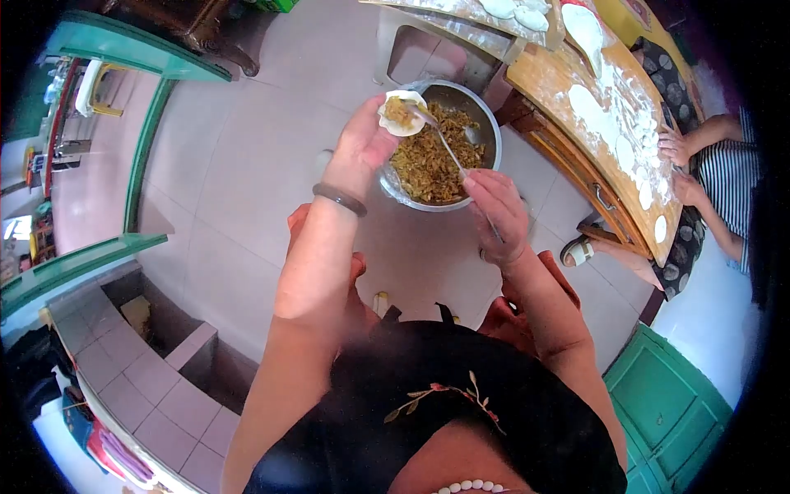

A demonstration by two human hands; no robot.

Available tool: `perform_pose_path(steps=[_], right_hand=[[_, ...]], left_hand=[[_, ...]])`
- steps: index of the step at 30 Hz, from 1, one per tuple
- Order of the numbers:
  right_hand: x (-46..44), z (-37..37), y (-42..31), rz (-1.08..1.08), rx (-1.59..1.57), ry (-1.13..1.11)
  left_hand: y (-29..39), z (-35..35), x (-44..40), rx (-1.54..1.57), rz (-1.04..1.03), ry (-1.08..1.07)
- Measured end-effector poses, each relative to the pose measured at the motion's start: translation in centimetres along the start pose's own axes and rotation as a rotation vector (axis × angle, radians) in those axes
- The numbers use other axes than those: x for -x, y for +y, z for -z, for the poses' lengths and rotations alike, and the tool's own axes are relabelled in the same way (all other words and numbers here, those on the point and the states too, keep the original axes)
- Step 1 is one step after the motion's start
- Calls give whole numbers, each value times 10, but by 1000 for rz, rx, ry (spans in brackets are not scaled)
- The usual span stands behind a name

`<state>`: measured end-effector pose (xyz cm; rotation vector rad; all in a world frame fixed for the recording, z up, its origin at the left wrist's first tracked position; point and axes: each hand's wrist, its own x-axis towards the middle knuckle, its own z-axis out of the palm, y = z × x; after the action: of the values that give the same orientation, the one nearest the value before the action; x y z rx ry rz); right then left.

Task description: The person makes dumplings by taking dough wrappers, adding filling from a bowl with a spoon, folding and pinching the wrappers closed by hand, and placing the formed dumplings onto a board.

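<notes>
My left hand (pixel 369 138) holds a round dough wrapper (pixel 405 129) over the left edge of a metal bowl (pixel 494 132). A heap of brownish filling (pixel 398 112) rests on the wrapper. In my right hand (pixel 499 212) is a long-handled metal spoon (pixel 449 151), its fingers closed on the handle. The spoon's head reaches the wrapper and touches the filling there. Below, the bowl contains much chopped filling (pixel 436 165), with clear plastic film along part of its rim.
At the right stands a floured wooden table (pixel 559 90) with several flat dough rounds (pixel 586 103). Another person's hands (pixel 679 152) work at its far edge. A floured board (pixel 461 29) on a stool lies behind the bowl. Green door frames (pixel 148 156) stand left.
</notes>
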<state>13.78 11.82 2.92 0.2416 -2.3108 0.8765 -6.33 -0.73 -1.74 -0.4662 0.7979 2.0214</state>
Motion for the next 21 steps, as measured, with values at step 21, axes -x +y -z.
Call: perform_pose_path(steps=[21], right_hand=[[24, -23, 42, -1017, -1069, 474]], left_hand=[[-14, -1, -1, 145, 55, -130]])
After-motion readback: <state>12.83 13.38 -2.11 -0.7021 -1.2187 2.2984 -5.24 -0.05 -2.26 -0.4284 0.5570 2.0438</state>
